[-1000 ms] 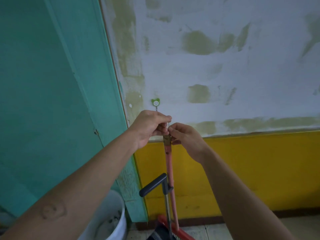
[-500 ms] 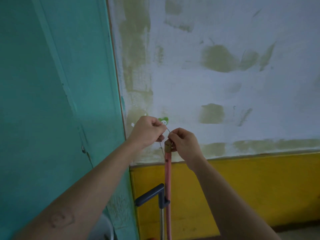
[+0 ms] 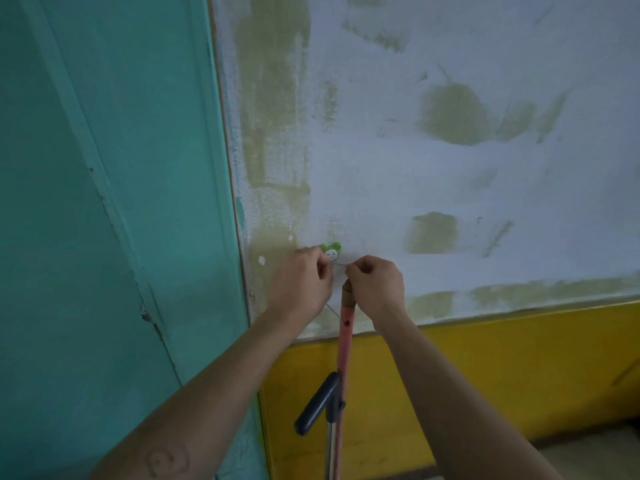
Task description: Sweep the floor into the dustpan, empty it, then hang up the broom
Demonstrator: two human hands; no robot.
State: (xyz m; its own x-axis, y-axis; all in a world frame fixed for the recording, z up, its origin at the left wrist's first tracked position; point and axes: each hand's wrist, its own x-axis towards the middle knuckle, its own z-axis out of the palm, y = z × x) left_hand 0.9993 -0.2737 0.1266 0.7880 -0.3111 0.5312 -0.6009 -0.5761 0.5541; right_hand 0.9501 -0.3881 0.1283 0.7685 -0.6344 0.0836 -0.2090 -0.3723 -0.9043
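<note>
Left hand (image 3: 303, 284) and right hand (image 3: 375, 285) pinching thin hanging loop (image 3: 341, 264) at green wall hook (image 3: 330, 251), pink broom handle (image 3: 345, 327) hanging just below right hand, beside dustpan handle (image 3: 317, 403)

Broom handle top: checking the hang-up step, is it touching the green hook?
Apart. Head view shows bare wall between the broom handle top and the green hook.

broom (image 3: 345, 344) head cut off below, hook (image 3: 331, 252) part-hidden (left hand (image 3: 304, 282))
</note>
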